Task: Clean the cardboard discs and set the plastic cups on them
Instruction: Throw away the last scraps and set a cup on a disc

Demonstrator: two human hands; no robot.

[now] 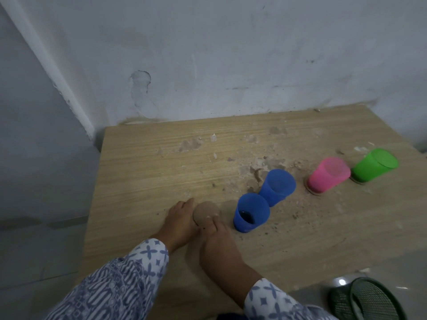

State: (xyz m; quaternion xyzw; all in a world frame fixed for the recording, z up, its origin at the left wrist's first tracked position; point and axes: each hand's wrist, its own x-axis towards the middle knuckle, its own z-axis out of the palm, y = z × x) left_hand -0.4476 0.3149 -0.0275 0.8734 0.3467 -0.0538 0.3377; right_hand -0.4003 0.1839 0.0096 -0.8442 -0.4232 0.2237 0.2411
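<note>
A person works a round cardboard disc (205, 211) between both hands on a dusty wooden table (138, 169). The left hand (180, 219) lies with fairly straight fingers along the disc's left rim, touching it. The right hand (217, 243) comes in from the near side, its fingertips (216, 218) resting on top of the near rim. The thumb is hidden, so whether that hand pinches the disc or only presses it cannot be told. The disc sits directly ahead of the right fingers and just right of the left fingers, framed by the two hands.

The disc looks thin, light and fairly stiff, with a rough, gritty face. It is likely to bend or crease if squeezed across the middle, and is best taken by opposite edges.

Just to the right of the grip stands a blue cup (251, 213), and a second blue cup (277, 187) stands beyond it. Farther right, well apart from the hands, a pink cup (329, 174) and a green cup (374, 165) each stand on their own disc.
</note>
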